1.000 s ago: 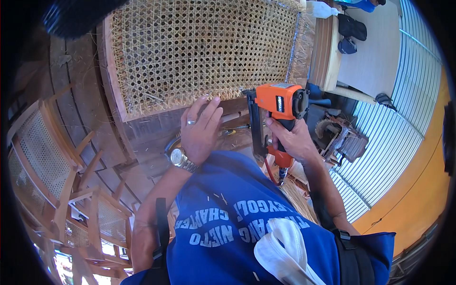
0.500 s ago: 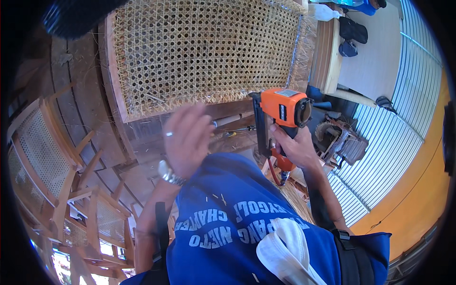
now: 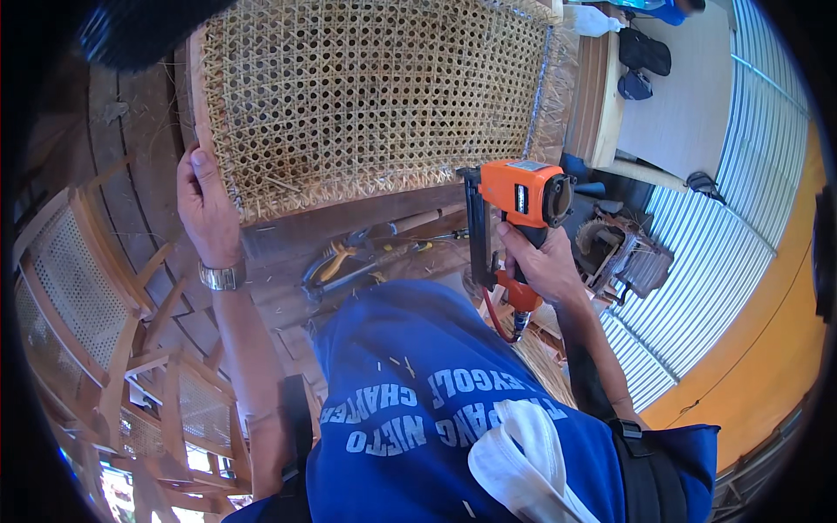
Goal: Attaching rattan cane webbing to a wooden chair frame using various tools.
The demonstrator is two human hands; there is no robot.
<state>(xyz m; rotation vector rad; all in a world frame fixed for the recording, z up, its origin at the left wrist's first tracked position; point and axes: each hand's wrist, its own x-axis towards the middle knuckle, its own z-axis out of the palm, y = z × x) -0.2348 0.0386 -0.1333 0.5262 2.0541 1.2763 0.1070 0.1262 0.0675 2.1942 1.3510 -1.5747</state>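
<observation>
A woven cane panel [image 3: 375,96] in a pale wooden frame fills the top middle. My left hand [image 3: 207,205] grips the left side of that frame near its lower corner. My right hand [image 3: 545,266] is wrapped round the grip of an orange and black pneumatic nail or staple gun [image 3: 520,192], which has a red hose at its foot. The gun's black nose stands at the panel's lower right edge; whether it touches is unclear. Below the panel lie hand tools with yellow handles [image 3: 336,261].
Cane-panelled wooden chairs [image 3: 78,296] stand at the left. At right are a pale board [image 3: 667,122] with black pouches [image 3: 645,54], a metal machine [image 3: 628,253] and corrugated sheet [image 3: 715,296]. Part of a person in blue [image 3: 676,10] shows at top right.
My left hand has left the panel's lower middle and moved leftward to grip the frame's left side, uncovering the tools below. The gun has shifted slightly right.
</observation>
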